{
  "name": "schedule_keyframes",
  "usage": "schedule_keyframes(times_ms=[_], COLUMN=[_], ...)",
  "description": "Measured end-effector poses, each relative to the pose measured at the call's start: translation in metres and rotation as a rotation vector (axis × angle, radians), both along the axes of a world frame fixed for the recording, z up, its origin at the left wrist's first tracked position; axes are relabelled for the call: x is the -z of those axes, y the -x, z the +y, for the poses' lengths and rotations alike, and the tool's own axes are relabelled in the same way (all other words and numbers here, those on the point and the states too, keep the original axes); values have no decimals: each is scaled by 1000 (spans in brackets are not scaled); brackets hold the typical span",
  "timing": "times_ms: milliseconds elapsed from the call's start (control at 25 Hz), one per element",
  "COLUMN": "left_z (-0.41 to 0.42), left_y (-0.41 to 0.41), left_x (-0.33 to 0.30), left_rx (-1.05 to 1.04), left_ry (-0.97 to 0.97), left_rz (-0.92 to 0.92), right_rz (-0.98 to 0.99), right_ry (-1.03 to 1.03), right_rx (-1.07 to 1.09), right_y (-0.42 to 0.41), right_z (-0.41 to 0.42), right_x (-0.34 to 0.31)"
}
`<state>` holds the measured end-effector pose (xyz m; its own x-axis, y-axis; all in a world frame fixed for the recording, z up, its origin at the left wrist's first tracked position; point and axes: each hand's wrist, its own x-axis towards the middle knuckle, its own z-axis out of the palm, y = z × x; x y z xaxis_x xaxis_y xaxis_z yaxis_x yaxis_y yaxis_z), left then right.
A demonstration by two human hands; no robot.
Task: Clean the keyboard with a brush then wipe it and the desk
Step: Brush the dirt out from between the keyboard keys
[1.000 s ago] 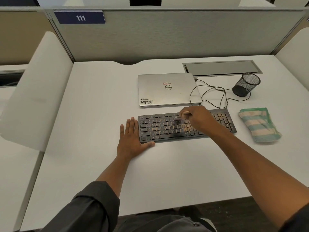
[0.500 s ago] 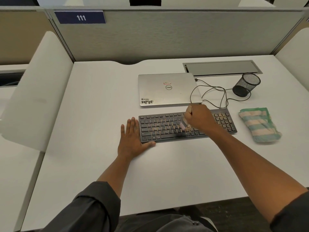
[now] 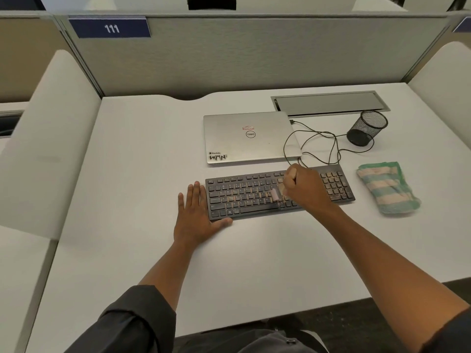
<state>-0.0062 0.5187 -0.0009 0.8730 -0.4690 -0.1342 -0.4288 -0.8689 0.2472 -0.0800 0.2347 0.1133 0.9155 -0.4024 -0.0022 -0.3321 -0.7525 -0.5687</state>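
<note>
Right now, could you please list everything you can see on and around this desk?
desk: one, white, between partitions
keyboard: one, black, desk centre
brush: one, pale, blurred, on the keys
laptop: one, silver, closed, behind keyboard
cable: one, black, looped right of laptop
cup: one, black mesh, tipped over, far right
cloth: one, green-striped, right of keyboard
hatch: one, grey, desk rear
sign: one, blue, reads 111
left hand: flat at keyboard's left edge
right hand: fisted on brush

The left hand (image 3: 195, 220) is laid flat, palm down, fingers extended together and thumb spread aside. The right hand (image 3: 304, 186) is curled into a fist, forearm stretched forward, both sleeves pushed up.
</note>
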Motion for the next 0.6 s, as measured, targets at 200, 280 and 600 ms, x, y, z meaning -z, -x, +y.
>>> schedule_keyframes(times_ms=[200,280,600], left_z=[0,-1,-1], left_y=[1,1,2], left_x=[-3,-4,-5], left_rx=[6,6,1], left_ry=[-12,-14,-28], left_rz=[8,11,7], right_rz=[-74,-47,-25], right_ry=[-52,-33,-29], right_rx=[50,24,13], right_y=[-4,-7,-9], right_z=[-4,-1,10], right_x=[-6,-6,-6])
